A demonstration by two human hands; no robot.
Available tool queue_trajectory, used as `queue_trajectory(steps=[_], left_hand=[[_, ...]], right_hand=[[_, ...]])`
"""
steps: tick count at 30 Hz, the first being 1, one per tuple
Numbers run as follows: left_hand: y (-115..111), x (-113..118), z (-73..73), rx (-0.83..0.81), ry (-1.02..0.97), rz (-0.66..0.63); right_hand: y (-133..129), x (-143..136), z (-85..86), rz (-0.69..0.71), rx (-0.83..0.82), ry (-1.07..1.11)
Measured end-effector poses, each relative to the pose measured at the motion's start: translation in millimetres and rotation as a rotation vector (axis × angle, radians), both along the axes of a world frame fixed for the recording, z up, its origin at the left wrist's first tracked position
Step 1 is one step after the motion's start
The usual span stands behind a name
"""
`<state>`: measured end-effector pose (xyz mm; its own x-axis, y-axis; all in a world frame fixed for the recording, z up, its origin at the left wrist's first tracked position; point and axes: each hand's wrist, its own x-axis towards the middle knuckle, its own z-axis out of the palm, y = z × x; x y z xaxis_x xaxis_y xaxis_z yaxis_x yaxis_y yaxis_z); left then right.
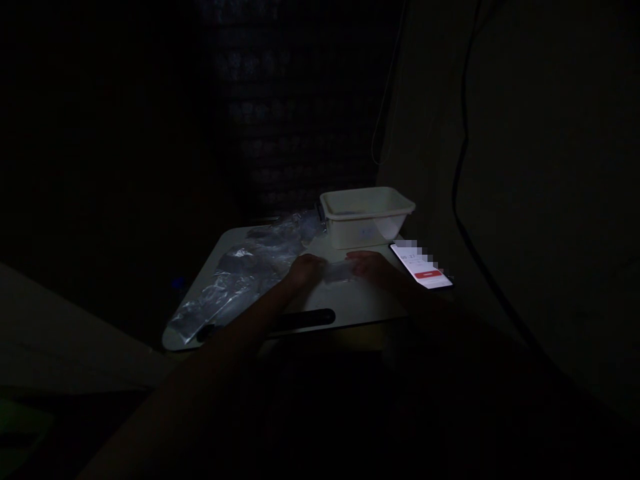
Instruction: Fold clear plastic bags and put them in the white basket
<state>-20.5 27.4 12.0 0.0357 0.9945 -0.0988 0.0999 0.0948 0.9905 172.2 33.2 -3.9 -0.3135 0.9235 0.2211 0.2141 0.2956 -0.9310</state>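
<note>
In the dark head view, my left hand (pixel 306 269) and my right hand (pixel 367 264) hold a small clear plastic piece (pixel 339 271) between them, over the white table (pixel 370 303). The fingers of both hands are closed on its two ends, though the piece is blurred and what it is cannot be made out. Crumpled clear plastic bags (pixel 245 267) lie along the table's left side. Just beyond my hands stands a white plastic tub (pixel 357 231), whose contents are mostly hidden.
A lit phone (pixel 423 267) lies at the table's right edge, close to my right forearm. The table has a dark slot (pixel 310 319) near its front edge. A dark cable (pixel 463 227) hangs down the wall on the right.
</note>
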Motion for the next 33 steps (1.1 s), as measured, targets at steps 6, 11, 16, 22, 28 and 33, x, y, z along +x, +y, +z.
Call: queue_trajectory(steps=[6, 11, 16, 22, 28, 33], left_hand=[[-5, -2, -10.0, 0.283, 0.414, -0.143], [-15, 6, -14.0, 0.431, 0.904, -0.359], [-23, 13, -13.7, 0.459, 1.246, -0.480], [-30, 14, -14.6, 0.449, 1.342, -0.540], [-32, 14, -15.4, 0.464, 1.366, -0.537], [-30, 14, -17.5, 0.480, 1.386, -0.518]], right_hand=[[16, 4, -9.7, -0.207, 0.054, -0.075], [11, -7, -8.2, -0.358, 0.175, -0.308], [-11, -30, -3.4, -0.197, 0.462, -0.734], [-21, -48, -9.7, -0.074, 0.500, -0.938], [-22, -49, -17.8, -0.091, 0.490, -1.030], [-26, -48, -18.1, -0.083, 0.461, -1.020]])
